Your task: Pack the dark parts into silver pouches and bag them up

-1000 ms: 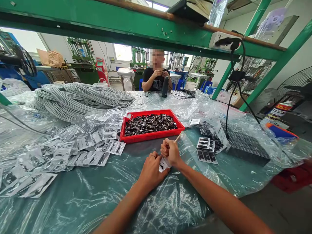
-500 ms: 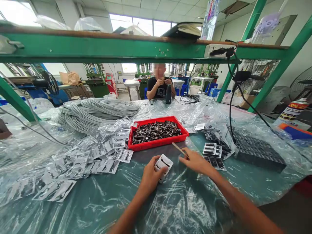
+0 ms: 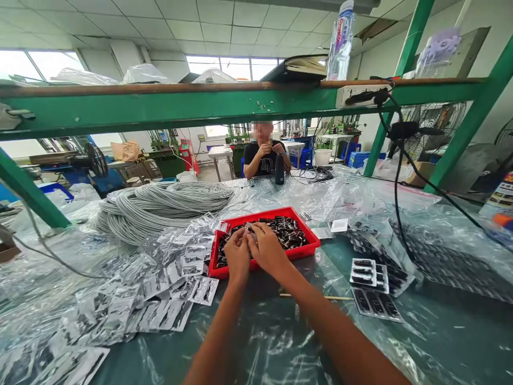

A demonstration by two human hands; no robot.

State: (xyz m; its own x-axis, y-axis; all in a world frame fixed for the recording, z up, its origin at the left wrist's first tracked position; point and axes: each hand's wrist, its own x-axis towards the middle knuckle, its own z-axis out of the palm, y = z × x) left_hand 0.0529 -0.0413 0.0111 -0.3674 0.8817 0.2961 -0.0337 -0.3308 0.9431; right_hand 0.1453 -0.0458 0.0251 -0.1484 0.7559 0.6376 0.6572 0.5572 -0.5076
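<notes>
My left hand and my right hand meet over the front left of a red tray of small dark metallic parts. Fingers of both are closed together around something small and partly shiny, too hidden to make out. A thin wooden stick lies on the table, partly behind my right forearm. Left of the tray spreads a heap of clear and silver packets. Packs with black items lie to the right.
A coil of grey cable lies behind the packets. A green shelf beam crosses above the table. Black cords hang at the right. Across the table sits a person behind a black bottle.
Both hands have moved forward to the tray and come together. My right hand has let go of the stick, now lying down. The packet in my left hand is no longer visible. The view has tilted up.
</notes>
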